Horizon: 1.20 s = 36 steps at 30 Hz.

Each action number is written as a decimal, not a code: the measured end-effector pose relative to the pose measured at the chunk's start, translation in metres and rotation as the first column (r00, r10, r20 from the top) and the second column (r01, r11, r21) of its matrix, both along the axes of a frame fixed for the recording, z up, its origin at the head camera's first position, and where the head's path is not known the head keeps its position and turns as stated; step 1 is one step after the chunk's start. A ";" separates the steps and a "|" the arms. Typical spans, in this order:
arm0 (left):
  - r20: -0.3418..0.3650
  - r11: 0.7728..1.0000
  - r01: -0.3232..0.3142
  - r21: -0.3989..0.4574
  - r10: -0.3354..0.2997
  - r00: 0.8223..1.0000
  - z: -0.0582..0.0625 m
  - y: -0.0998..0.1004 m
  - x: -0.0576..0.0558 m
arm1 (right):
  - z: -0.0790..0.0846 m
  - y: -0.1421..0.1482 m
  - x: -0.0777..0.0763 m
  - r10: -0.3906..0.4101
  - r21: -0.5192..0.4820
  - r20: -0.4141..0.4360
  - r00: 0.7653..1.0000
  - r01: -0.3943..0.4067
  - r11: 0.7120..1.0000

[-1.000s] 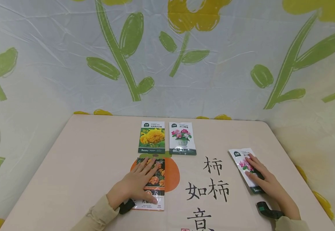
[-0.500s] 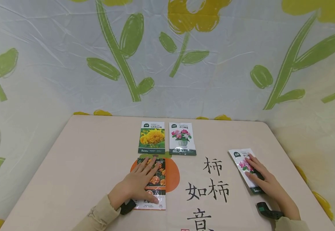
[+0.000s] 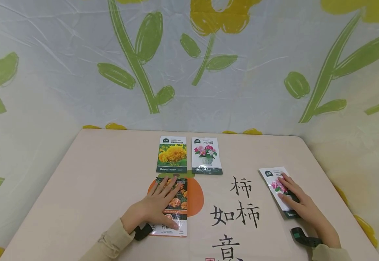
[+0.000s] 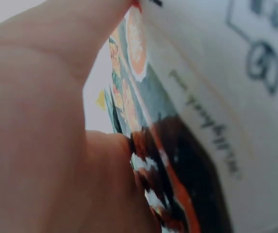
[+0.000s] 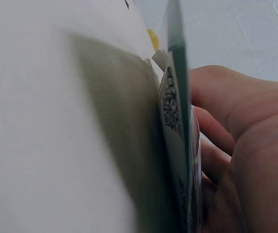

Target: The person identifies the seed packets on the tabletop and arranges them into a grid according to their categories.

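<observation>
My left hand (image 3: 156, 209) lies with spread fingers on a seed packet with orange marigolds (image 3: 175, 203) at the front middle of the table. In the left wrist view the thumb and palm stand close to the packet's printed face. On the right side, my right hand (image 3: 301, 203) rests its fingers on a white seed packet with pink flowers (image 3: 271, 177), which lies slanted and is partly covered by the hand. From the right wrist view this packet (image 5: 175, 131) appears edge-on, its near edge raised over a shadow on the table, with my fingers on its front.
Behind the left hand lie a yellow-flower seed packet (image 3: 173, 155) and, beside it, a second pink-flower packet (image 3: 206, 156). The tablecloth (image 3: 104, 174) bears black brush characters and an orange persimmon print (image 3: 196, 197). Flower-printed fabric (image 3: 241, 87) walls the table's back and sides.
The marigold packet shifted very slightly to the right under the left hand between the first frame and the middle one. The right hand and the other packets keep their places.
</observation>
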<state>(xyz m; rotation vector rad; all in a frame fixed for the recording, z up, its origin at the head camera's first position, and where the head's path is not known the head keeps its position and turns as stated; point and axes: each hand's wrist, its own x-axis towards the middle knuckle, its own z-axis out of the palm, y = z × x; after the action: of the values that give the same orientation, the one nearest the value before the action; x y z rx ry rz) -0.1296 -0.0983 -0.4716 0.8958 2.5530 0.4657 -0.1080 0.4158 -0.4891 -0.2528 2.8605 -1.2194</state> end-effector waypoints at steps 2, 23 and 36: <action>0.003 1.000 0.008 0.001 -0.008 1.000 -0.002 -0.001 -0.001 | 0.000 0.000 0.000 0.001 -0.003 -0.003 1.000 -0.001 1.000; 0.033 0.996 0.034 0.077 -0.037 0.999 -0.006 -0.005 -0.002 | 0.002 -0.002 0.001 -0.012 0.019 0.017 1.000 0.012 1.000; 0.010 0.999 0.026 0.025 -0.026 1.000 0.001 -0.003 -0.002 | 0.003 -0.006 0.000 0.012 0.015 0.005 1.000 -0.012 1.000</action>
<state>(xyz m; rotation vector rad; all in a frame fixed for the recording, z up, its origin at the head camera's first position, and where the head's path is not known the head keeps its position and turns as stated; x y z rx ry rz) -0.1313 -0.1016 -0.4709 0.9313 2.5285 0.4935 -0.1084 0.4094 -0.4856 -0.2655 2.8583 -1.1940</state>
